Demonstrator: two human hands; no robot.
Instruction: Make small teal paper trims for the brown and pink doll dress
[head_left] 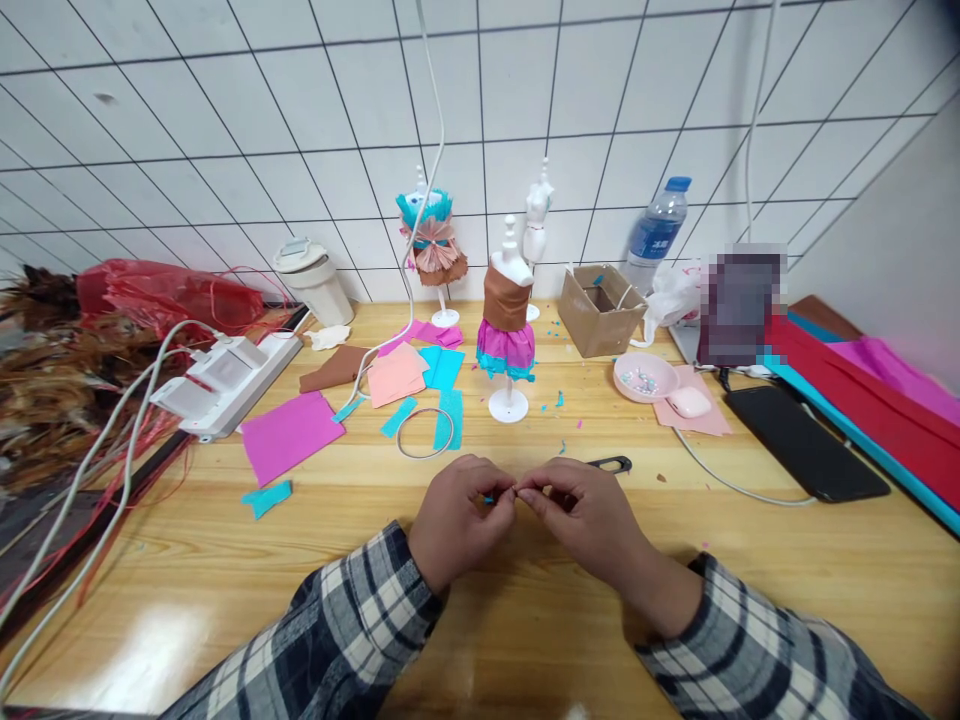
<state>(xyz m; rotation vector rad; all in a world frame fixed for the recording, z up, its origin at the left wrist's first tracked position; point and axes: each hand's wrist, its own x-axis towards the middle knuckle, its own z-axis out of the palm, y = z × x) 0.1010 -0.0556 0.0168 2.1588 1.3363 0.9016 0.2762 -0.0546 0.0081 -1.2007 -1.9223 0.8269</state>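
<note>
My left hand (459,522) and my right hand (600,525) meet fingertip to fingertip above the front of the wooden table. Both are closed in a pinch on something too small to make out. A speck of teal shows by the left fingers. Behind my right hand lies a black tool handle (619,464), its other end hidden. Just beyond stands a small white mannequin (510,262) on a round base, wearing a brown top (507,298) and a magenta skirt (507,345) with a teal hem. To the left lie a thin ring (425,456) and teal paper strips (448,418).
Magenta (291,436), peach (396,374) and brown sheets lie left. Behind are a dressed mannequin (439,262), a bare one (535,215), a cardboard box (600,318) and a bottle (658,235). A bead bowl (643,385) and phone (808,442) sit right; a power strip (232,385) left.
</note>
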